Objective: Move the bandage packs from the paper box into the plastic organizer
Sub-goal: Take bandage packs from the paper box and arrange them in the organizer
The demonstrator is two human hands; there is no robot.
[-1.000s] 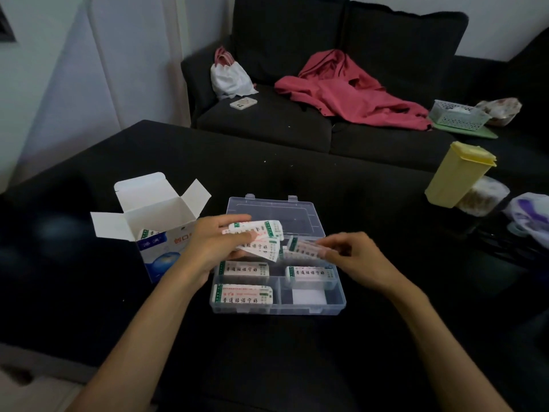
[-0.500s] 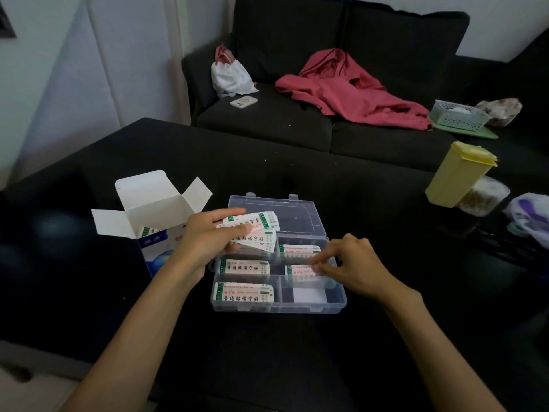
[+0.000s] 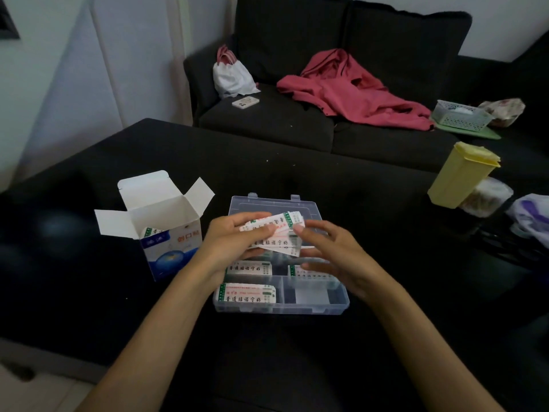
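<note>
Head view: my left hand [image 3: 228,242] has a grip on a fanned stack of bandage packs [image 3: 276,230] above the clear organizer [image 3: 341,304], thumb over the top. My right hand [image 3: 329,254] reaches in with relaxed fingers, fingertips [image 3: 298,230] touching the stack's right end. Packs lie in the left compartments, one [image 3: 246,293] at the near edge; the near-right compartment shows bare floor. On the table just left stands the paper box [image 3: 166,227], flaps up, a pack poking out.
</note>
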